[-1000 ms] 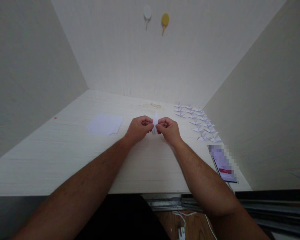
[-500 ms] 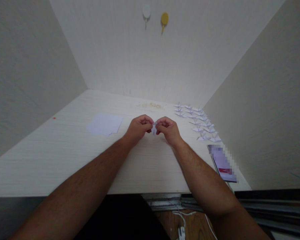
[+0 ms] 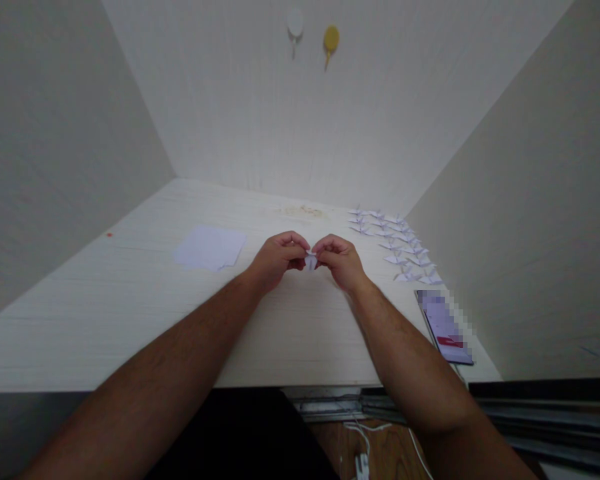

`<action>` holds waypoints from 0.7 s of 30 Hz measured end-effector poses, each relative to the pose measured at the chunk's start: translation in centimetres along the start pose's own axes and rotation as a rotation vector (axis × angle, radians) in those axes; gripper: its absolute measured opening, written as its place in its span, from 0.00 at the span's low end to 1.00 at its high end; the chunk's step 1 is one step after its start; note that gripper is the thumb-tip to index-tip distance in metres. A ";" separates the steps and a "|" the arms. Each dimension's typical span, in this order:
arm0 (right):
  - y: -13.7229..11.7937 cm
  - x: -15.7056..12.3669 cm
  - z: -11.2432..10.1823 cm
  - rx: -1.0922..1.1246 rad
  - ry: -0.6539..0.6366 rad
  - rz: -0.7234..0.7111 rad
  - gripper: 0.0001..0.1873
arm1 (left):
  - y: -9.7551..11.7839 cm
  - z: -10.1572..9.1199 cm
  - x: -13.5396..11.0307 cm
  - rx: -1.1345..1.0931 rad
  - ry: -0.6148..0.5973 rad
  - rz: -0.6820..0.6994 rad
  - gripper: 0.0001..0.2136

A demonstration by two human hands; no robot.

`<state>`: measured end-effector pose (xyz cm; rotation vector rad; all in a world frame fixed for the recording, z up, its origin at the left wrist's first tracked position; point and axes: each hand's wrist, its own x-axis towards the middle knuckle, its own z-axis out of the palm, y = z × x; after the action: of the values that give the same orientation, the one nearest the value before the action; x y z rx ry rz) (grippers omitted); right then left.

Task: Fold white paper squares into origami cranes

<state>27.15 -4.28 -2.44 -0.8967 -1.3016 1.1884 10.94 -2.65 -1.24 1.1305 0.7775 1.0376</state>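
Note:
A small folded piece of white paper [image 3: 311, 261] is held over the middle of the table, between both hands. My left hand [image 3: 283, 256] pinches its left side with thumb and forefinger. From the right, my right hand [image 3: 338, 257] pinches the other side in the same way. The fingers cover most of the paper, so its exact shape cannot be made out. Several folded paper cranes [image 3: 395, 259] stand in rows on the table's right side, beyond my right hand. A stack of white paper sheets [image 3: 211, 247] lies to the left of my left hand.
The white table [image 3: 130, 320] is bounded by walls at the back and both sides. A phone with a lit screen [image 3: 445, 330] lies near the right wall. Two hooks, one white [image 3: 295, 25] and one yellow [image 3: 331, 40], hang on the back wall. White cables [image 3: 363, 443] run below the table edge.
My fingers have shifted slightly on the folded paper, and its top now looks flatter and wider between the fingertips. Both hands stay in nearly the same place.

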 end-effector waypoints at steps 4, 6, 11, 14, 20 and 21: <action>-0.1 -0.1 0.1 0.045 0.002 0.000 0.03 | 0.2 0.1 -0.1 -0.022 -0.014 -0.002 0.05; -0.1 -0.1 0.2 0.051 0.004 0.008 0.03 | 0.2 0.1 -0.1 -0.010 -0.030 0.013 0.04; 0.0 -0.1 0.2 0.004 0.015 0.037 0.03 | -0.2 -0.1 0.0 0.079 -0.030 0.062 0.06; 0.0 0.0 0.3 -0.034 0.029 0.047 0.05 | -0.4 -0.2 0.1 0.120 -0.028 0.086 0.07; 0.1 0.1 0.5 -0.058 0.070 0.052 0.09 | -0.3 -0.2 0.0 0.123 -0.032 0.125 0.09; 0.1 0.1 0.5 -0.062 0.077 0.062 0.09 | -0.3 -0.2 0.0 0.134 -0.029 0.132 0.09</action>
<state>26.65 -4.25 -2.48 -1.0242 -1.2615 1.1552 10.82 -2.65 -1.58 1.3238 0.7662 1.0886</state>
